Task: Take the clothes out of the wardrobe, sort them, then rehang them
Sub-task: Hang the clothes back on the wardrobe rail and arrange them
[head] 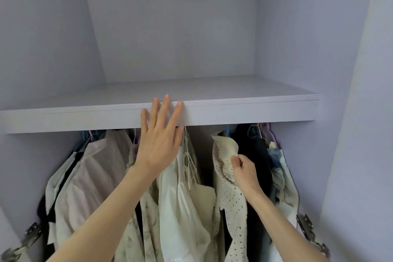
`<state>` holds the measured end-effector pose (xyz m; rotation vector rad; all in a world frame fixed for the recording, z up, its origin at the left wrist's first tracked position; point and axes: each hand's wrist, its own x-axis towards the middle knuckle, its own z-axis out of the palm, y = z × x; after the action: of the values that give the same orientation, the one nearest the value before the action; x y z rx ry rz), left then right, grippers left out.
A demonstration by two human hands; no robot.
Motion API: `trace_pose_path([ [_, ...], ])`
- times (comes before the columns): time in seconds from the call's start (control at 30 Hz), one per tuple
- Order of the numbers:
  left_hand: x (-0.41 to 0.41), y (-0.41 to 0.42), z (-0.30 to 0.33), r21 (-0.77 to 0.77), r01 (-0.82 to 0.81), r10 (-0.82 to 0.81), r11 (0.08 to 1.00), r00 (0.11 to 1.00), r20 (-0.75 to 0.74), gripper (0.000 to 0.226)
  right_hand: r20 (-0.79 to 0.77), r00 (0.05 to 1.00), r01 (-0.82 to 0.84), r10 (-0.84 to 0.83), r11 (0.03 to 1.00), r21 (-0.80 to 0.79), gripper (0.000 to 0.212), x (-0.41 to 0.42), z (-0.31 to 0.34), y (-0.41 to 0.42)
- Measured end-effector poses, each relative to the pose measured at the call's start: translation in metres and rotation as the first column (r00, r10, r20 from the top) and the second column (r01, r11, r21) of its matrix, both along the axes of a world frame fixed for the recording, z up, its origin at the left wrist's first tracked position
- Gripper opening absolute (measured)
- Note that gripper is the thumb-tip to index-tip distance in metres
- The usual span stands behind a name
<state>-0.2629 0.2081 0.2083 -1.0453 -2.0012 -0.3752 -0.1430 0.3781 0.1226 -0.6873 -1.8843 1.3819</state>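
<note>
Several pale garments hang on hangers under the wardrobe shelf (244, 112). My left hand (159, 136) is raised with fingers straight and spread, in front of the shelf's front edge and above a white garment (182, 202). My right hand (244, 170) pinches the collar area of a cream top with small dark perforations (229, 198). Dark clothes (253, 149) hang just right of it. A beige garment (100, 168) hangs at the left. The rail itself is hidden behind the shelf.
The upper compartment above the shelf holds nothing that I can see. Lilac side walls close in on both sides. Metal door hinges sit at the lower left (27, 238) and lower right (308, 227). Coloured hanger hooks (263, 130) peek out under the shelf.
</note>
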Motion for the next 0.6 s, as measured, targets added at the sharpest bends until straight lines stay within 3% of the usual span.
trace_pose_path([
  [0.17, -0.018, 0.016, -0.015, 0.105, 0.002, 0.007, 0.994, 0.996, -0.087, 0.056, -0.018, 0.996, 0.092, -0.091, 0.993, 0.074, 0.032, -0.03, 0.008, 0.034],
  [0.47, -0.032, 0.028, -0.023, 0.209, 0.018, 0.024, 0.978, 0.98, -0.196, 0.055, 0.235, 0.901, 0.331, -0.364, 0.929, 0.166, 0.024, -0.042, -0.017, 0.086],
  [0.6, -0.033, 0.028, -0.022, 0.219, 0.021, 0.029, 0.976, 0.975, -0.222, 0.055, 0.243, 0.858, 0.418, -0.452, 0.89, 0.182, 0.024, -0.031, -0.019, 0.086],
])
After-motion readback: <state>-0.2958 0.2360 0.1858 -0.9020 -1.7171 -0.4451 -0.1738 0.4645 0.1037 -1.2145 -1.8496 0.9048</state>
